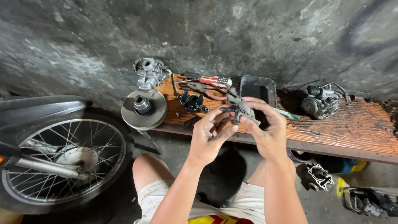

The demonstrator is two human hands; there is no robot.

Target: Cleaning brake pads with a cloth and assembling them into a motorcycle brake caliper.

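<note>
Grey metal part (240, 108) gripped in both hands (238, 130), above wooden bench (331, 128) beside black tray (258, 88).

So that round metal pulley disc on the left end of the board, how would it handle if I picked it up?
The pulley disc looks like solid metal, so probably heavy and rigid. It overhangs the wooden board, so a nudge might tip it off. On edge it could roll.

My arms are bare, no sleeves or gloves; I wear pale, perhaps grubby shorts (248, 203) at the frame's bottom.
</note>
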